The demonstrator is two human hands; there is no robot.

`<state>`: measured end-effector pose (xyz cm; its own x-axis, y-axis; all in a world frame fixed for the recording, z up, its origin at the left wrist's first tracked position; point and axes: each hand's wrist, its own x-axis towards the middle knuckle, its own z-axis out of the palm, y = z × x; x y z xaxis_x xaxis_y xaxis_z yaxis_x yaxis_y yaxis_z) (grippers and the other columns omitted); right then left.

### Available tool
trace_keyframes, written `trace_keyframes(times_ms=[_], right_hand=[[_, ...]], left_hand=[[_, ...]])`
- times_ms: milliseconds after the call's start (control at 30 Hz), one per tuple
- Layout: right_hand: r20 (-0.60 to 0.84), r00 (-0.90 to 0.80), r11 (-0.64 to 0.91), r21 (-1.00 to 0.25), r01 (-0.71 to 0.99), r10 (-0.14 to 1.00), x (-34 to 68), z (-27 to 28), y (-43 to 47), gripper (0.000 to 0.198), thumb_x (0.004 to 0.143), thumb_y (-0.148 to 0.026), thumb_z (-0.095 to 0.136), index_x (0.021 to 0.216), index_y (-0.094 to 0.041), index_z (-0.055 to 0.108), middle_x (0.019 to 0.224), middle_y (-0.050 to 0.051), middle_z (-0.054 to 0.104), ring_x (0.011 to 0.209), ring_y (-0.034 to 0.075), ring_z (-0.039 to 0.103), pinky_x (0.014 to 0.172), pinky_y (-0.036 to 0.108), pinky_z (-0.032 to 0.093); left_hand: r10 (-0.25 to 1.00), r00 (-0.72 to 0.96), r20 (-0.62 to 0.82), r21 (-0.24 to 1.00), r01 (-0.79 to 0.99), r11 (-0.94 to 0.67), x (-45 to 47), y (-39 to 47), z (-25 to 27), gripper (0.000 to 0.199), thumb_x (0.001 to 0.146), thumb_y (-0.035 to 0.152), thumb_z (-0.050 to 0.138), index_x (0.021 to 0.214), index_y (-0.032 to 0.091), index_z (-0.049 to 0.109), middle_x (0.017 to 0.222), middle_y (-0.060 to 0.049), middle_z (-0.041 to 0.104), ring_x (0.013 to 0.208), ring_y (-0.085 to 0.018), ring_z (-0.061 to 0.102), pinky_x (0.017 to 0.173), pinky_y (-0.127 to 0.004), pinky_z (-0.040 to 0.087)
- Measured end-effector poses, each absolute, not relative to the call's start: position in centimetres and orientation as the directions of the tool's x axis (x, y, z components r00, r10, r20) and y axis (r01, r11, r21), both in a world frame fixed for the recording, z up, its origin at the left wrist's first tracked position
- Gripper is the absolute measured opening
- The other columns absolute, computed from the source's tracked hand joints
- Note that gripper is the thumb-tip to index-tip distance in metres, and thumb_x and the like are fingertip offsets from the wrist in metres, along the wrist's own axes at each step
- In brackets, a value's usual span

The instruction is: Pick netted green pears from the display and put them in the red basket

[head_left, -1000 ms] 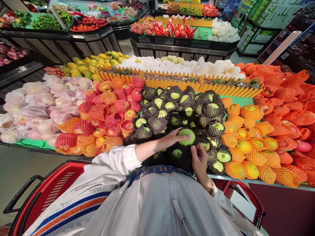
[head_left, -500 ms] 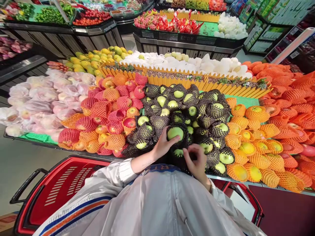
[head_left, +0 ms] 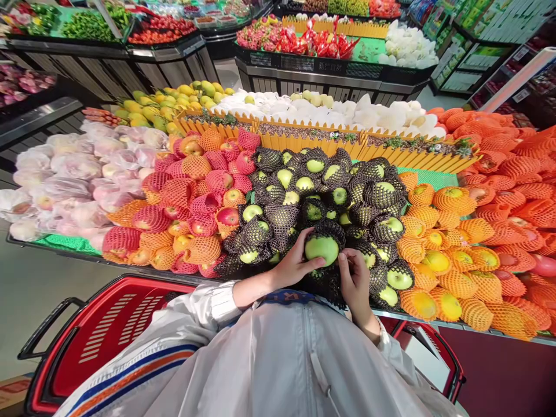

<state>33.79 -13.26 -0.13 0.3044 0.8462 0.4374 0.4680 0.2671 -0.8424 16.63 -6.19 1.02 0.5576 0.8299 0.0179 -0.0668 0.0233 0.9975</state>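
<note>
A green apple (head_left: 322, 250) sits partly out of a black foam net (head_left: 333, 230) just in front of my body. My left hand (head_left: 295, 263) is wrapped round its left side, with the thumb lying across the lower front of the fruit. On the other side, my right hand (head_left: 357, 282) has its thumb and fingers pinched at the net's edge, close against the apple. Dark netting also hangs below the fruit, between the two hands. Around them lie many more green apples (head_left: 252, 213) in black foam nets.
Red apples (head_left: 202, 224) in pink and orange nets lie to the left, beside bagged pale fruit (head_left: 78, 165). Yellow-orange netted fruit (head_left: 435, 262) lies right. A low yellow fence (head_left: 313, 152) crosses behind. A red shopping basket (head_left: 99, 341) stands at lower left.
The apple has come closer and tilted, showing more of its green side. My right hand has moved up to the net, where it was apart from the apple before.
</note>
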Motion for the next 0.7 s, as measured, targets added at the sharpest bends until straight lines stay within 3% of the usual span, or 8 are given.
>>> trace_keyframes(times_ms=[100,167,300,400,500,567,633,700], right_hand=[[0.597,0.249,0.373,-0.721,0.584,0.763,33.7,0.4,-13.7,0.009,0.103,-0.022,0.052,0.096,-0.019,0.058,0.079,0.002,0.061,0.068,0.014,0.058,0.061,0.027,0.046],[0.663,0.098,0.473,-0.622,0.624,0.743,33.4,0.9,-13.8,0.005,0.101,-0.017,0.054,0.1,-0.02,0.059,0.08,0.001,0.063,0.068,0.013,0.06,0.06,0.026,0.047],[0.598,-0.109,0.527,-0.588,0.613,0.794,32.9,1.8,-13.6,0.018,0.102,-0.016,0.056,0.118,-0.02,0.064,0.087,0.003,0.065,0.072,0.014,0.062,0.062,0.026,0.05],[0.536,-0.153,0.509,-0.617,0.601,0.83,32.9,1.9,-13.4,0.04,0.103,-0.018,0.057,0.143,-0.021,0.056,0.093,0.004,0.063,0.078,0.015,0.061,0.067,0.026,0.053],[0.473,-0.196,0.49,-0.648,0.584,0.859,33.0,1.5,-13.5,0.064,0.102,-0.022,0.059,0.161,-0.026,0.034,0.094,0.003,0.061,0.082,0.015,0.062,0.072,0.027,0.054],[0.452,-0.192,0.475,-0.678,0.562,0.871,33.1,1.1,-13.7,0.072,0.102,-0.022,0.06,0.165,-0.03,0.025,0.096,0.002,0.062,0.085,0.014,0.063,0.075,0.026,0.055],[0.454,-0.175,0.47,-0.695,0.545,0.874,33.4,0.8,-13.9,0.073,0.102,-0.02,0.06,0.165,-0.032,0.024,0.1,0.001,0.064,0.087,0.013,0.063,0.078,0.025,0.055],[0.47,-0.132,0.46,-0.699,0.547,0.873,33.8,0.6,-14.2,0.071,0.101,-0.018,0.061,0.163,-0.032,0.03,0.101,0.0,0.066,0.085,0.012,0.063,0.081,0.025,0.055]], left_hand=[[0.847,0.529,0.049,0.997,-0.071,-0.013,16.9,-6.1,1.4,0.079,0.087,0.055,0.075,0.146,0.021,0.035,0.149,-0.013,0.045,0.14,-0.031,0.043,0.122,-0.042,0.035],[0.854,0.52,-0.031,0.988,-0.115,0.106,17.4,-6.1,1.2,0.071,0.086,0.06,0.071,0.14,0.023,0.042,0.144,-0.01,0.051,0.137,-0.029,0.047,0.119,-0.042,0.039],[0.779,0.544,-0.312,0.844,-0.218,0.49,18.2,-5.7,0.7,0.07,0.077,0.075,0.06,0.123,0.023,0.056,0.129,-0.008,0.063,0.124,-0.032,0.057,0.095,-0.044,0.055],[0.765,0.542,-0.348,0.766,-0.307,0.565,18.1,-4.7,1.5,0.06,0.082,0.068,0.05,0.116,0.02,0.062,0.12,-0.009,0.067,0.12,-0.033,0.06,0.093,-0.043,0.056],[0.74,0.571,-0.355,0.702,-0.359,0.614,17.9,-2.8,3.0,0.069,0.094,0.069,0.027,0.122,0.018,0.063,0.114,-0.011,0.069,0.117,-0.033,0.062,0.092,-0.044,0.057],[0.735,0.577,-0.356,0.715,-0.338,0.612,18.0,-1.0,3.7,0.077,0.095,0.074,0.021,0.126,0.017,0.062,0.113,-0.013,0.069,0.116,-0.034,0.063,0.092,-0.046,0.057],[0.783,0.546,-0.298,0.804,-0.298,0.514,18.0,1.3,3.9,0.07,0.091,0.071,0.041,0.13,0.015,0.057,0.119,-0.014,0.067,0.117,-0.035,0.062,0.096,-0.046,0.056],[0.889,0.434,-0.148,0.948,-0.195,0.253,17.8,3.9,3.8,0.067,0.083,0.052,0.066,0.136,0.015,0.049,0.128,-0.013,0.063,0.12,-0.033,0.06,0.104,-0.045,0.052]])
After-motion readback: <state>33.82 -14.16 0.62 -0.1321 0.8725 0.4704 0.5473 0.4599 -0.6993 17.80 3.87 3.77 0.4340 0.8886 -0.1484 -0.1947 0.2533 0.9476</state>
